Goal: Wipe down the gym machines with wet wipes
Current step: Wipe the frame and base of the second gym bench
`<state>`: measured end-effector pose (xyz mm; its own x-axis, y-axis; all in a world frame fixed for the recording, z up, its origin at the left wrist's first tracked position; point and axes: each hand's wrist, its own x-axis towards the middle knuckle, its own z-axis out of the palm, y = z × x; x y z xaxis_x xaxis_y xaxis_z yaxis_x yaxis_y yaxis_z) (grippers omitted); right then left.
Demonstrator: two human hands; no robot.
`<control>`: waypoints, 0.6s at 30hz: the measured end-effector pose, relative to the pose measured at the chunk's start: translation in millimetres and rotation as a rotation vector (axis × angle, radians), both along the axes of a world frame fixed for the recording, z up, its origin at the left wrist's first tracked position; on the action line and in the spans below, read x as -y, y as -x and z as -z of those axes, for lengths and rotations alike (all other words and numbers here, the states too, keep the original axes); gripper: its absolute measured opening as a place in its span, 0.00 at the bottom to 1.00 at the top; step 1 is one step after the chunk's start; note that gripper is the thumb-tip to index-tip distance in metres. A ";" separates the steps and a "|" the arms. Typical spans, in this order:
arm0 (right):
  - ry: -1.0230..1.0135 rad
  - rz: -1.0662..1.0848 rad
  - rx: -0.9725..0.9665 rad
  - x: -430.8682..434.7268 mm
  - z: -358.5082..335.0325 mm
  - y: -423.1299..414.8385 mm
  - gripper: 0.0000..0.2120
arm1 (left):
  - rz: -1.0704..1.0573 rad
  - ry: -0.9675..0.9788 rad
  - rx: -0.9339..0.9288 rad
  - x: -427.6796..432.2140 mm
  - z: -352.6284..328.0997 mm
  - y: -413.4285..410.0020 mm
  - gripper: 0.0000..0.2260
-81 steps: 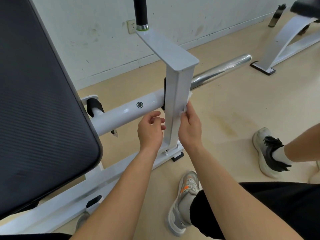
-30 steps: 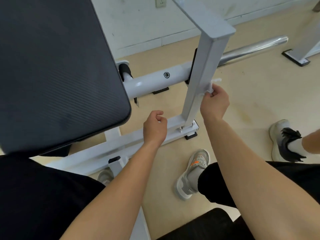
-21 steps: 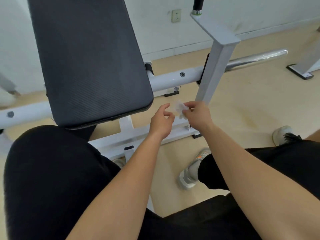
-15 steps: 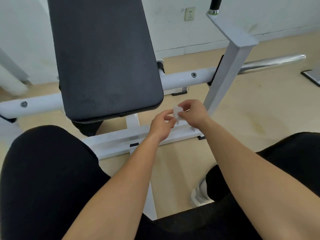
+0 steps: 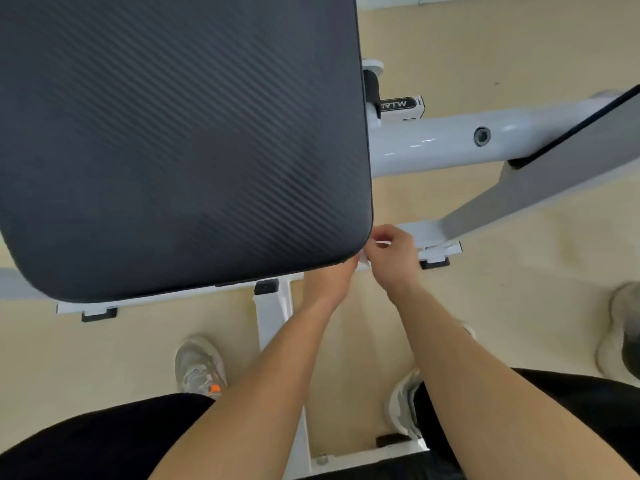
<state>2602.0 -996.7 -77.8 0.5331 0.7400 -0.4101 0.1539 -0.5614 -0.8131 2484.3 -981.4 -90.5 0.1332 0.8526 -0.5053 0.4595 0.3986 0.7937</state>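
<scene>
Head view: both hands meet just below the lower right corner of the black ribbed pad (image 5: pixel 180 140). The right hand (image 5: pixel 391 252) and the left hand (image 5: pixel 329 280) each have fingers curled, pinching a small white wet wipe (image 5: pixel 364 262) between them; most of it is hidden by the fingers. Behind them run a white round frame tube (image 5: pixel 433 147) and a grey slanted post (image 5: pixel 554 181). On the beige floor (image 5: pixel 485 46), grey sneakers (image 5: pixel 199 367) straddle the base rail (image 5: pixel 273 317). A black label (image 5: pixel 398 105) reads "RTW".
</scene>
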 end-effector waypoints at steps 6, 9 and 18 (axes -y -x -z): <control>-0.048 0.035 -0.073 46.0 11.9 25.9 0.04 | -0.017 -0.091 -0.040 48.2 5.4 23.8 0.09; -0.032 0.075 -0.156 77.8 19.6 30.0 0.05 | -0.039 -0.093 -0.015 80.0 9.3 33.1 0.03; -0.056 0.297 -0.470 124.5 59.5 23.8 0.08 | -0.104 -0.011 0.168 108.6 53.4 9.8 0.10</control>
